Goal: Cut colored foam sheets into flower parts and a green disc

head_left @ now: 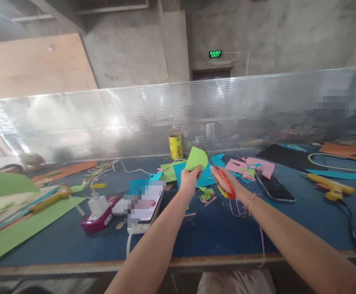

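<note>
Above the worktop (214, 241): we hold green paper (195, 158) up, perhaps giving the scissors (229, 184) room.
Left hand (191, 179): our grip pinches its lower edge.
Right hand (239, 190): our grip wraps the handles.

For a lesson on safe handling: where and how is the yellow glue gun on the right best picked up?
Probably by its handle, from the near side: the glue gun lies flat, handle towards the near edge of the table and nozzle end pointing left; mind the black cord trailing nearward.
</note>
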Available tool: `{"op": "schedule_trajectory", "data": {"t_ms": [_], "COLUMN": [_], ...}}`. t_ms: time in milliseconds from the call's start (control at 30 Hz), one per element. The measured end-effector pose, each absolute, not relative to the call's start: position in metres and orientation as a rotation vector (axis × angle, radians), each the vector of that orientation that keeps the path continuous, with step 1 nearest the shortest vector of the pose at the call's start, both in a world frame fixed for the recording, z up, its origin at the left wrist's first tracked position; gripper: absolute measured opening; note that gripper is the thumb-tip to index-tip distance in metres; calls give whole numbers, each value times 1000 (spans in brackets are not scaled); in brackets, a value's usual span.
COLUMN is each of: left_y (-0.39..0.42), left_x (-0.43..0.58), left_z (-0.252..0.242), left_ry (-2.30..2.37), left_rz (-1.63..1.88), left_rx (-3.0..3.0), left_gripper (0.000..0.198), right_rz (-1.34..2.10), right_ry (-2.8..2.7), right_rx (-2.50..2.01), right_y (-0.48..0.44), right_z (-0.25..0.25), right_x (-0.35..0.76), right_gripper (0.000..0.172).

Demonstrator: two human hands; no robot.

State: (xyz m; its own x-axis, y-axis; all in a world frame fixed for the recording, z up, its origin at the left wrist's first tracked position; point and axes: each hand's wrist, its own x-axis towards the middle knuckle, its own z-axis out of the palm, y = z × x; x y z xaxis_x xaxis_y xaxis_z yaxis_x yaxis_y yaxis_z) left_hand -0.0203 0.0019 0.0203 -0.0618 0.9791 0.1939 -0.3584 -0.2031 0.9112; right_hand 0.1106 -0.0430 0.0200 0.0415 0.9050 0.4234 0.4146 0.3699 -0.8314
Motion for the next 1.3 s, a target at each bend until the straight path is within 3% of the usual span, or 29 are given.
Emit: {"op": "schedule_trajectory", "data": {"t_ms": [333, 667, 933, 1300], "left_y": [-6, -1, -3, -1], "left_x": [-17, -20, -22, -23], "left_z": [23, 20, 25, 24], "left_ry": [720, 857, 818, 715], "left_rz": [1580, 1583, 1540, 1614], "left_rx": [950, 1208, 1142, 855], "left_gripper": [27, 17, 14, 27], "right_rz": [530, 856, 614, 524], "right_ry": [-1676, -1519, -1639, -1745], "right_rx": [-1229, -1190, -1233, -1227], "right_y": [-42, -44, -40, -38], "right_z": [17, 17, 16, 17], "right_x": [106, 105, 111, 112], "right_gripper": [45, 45, 44, 41]}}
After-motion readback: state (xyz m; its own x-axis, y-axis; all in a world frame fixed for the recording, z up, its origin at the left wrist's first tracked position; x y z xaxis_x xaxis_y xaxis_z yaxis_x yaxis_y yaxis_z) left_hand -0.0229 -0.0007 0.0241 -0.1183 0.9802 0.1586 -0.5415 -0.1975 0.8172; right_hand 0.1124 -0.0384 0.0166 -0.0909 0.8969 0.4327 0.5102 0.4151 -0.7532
